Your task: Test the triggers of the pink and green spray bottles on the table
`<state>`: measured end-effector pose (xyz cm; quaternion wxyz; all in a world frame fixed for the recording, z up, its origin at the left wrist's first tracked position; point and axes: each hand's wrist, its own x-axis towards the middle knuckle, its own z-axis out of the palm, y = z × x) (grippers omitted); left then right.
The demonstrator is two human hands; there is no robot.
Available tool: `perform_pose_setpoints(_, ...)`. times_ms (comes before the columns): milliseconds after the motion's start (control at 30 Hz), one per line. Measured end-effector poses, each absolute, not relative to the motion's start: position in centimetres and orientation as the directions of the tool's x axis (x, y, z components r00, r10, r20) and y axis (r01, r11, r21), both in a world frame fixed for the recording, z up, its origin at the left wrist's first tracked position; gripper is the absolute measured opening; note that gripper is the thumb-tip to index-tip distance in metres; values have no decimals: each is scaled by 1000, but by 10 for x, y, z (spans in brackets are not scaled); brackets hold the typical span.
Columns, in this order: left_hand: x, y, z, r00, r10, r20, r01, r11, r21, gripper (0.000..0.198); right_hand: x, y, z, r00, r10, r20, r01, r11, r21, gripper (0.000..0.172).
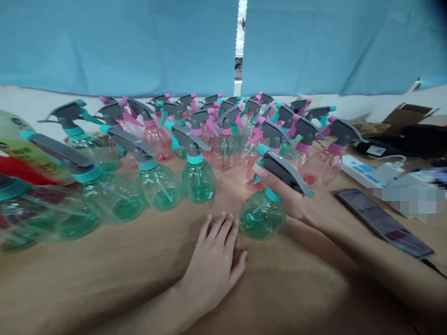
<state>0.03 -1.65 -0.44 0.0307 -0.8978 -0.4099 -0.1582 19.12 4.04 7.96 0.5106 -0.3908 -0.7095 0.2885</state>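
Observation:
My right hand (pixel 291 197) is wrapped round the grey trigger head of a green spray bottle (pixel 262 215), which leans to the left with its round body resting on the brown table (pixel 104 279). My left hand (pixel 214 260) lies flat on the table just left of that bottle, fingers stretched out and holding nothing. Beyond both hands stand several green spray bottles (pixel 197 179) and pink spray bottles (pixel 323 163) with grey heads, crowded in rows.
A blue curtain (pixel 139 42) hangs behind the table. At the right lie a phone (pixel 382 221), a white power strip (pixel 366 170), a cable and an open cardboard box (pixel 407 114). Coloured packaging (pixel 21 153) sits at the left edge.

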Motion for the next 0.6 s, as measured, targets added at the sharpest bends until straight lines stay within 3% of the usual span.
perform_pose_setpoints(167, 0, -16, -4, 614, 724, 314, 746, -662, 70, 47, 192, 40, 78, -157, 850, 503, 274, 527, -805, 29)
perform_pose_setpoints(600, 2, -17, -1, 612, 732, 300, 747, -660, 86, 46, 195, 38, 67, -114, 893, 435, 123, 447, -886, 13)
